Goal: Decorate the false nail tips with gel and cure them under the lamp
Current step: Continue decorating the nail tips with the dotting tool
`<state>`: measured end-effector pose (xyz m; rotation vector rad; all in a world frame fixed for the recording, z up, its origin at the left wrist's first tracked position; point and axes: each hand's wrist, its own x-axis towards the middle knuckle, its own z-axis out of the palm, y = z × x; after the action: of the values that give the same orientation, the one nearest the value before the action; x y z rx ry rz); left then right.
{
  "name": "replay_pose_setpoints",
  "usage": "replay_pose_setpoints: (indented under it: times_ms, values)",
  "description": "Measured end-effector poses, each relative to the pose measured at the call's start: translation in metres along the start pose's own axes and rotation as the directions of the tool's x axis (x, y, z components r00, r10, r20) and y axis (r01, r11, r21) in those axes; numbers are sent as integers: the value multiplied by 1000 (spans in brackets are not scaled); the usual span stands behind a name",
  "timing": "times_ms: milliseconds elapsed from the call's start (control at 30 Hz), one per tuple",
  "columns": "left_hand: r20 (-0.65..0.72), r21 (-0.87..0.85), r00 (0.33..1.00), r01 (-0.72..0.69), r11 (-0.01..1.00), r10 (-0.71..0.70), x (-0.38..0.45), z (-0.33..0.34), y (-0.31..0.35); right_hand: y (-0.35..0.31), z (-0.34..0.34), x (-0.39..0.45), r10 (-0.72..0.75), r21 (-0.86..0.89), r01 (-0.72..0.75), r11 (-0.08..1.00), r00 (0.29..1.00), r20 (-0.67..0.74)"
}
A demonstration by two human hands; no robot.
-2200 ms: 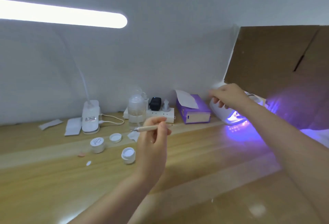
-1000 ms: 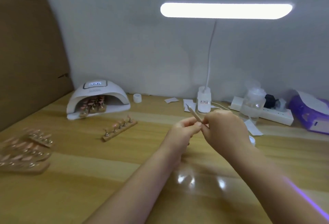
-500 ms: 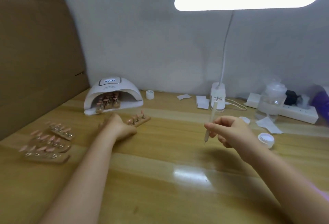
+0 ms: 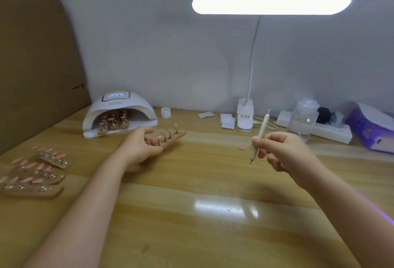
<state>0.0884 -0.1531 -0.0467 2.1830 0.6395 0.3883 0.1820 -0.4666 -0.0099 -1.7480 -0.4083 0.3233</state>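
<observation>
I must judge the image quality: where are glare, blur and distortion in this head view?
Head view: the desk lamp bar is blown out white; its glare streaks the table. The nail strips at the left edge look soft, and the wide lens bends the cardboard panel. A purple glow tints the right forearm's lower edge.
</observation>
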Motion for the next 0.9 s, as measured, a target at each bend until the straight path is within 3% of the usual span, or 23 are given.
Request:
replay_pose_setpoints:
  times_ms: [100,233,367,567,633,733,800,900]
  values:
    - [128,-123,980,-135,983,151,-9,29,34,4,-17,-11,-10,-77,8,997,999,-30]
    - [323,-77,888,-319,944,327,-32,76,64,12,-37,-26,-29,-205,20,978,999,-40]
    - [411,-77,830,-379,922,376,-46,104,66,12,-46,-32,-62,-351,51,935,998,-20]
    - [323,-8,867,-398,917,379,-54,112,67,7,-37,-36,-115,-502,110,858,993,21]
    - [235,-21,861,-459,888,451,-58,106,71,6,-34,-37,-145,-512,140,847,989,30]
    - [11,-298,886,-439,847,463,-72,101,83,4,-31,-38,-221,-530,195,825,975,15]
    - [49,-482,915,-329,812,400,-83,106,95,2,-27,-41,-292,-553,254,793,956,20]
    - [173,-587,911,-210,782,374,-97,119,106,1,-20,-47,-362,-617,316,721,931,54]
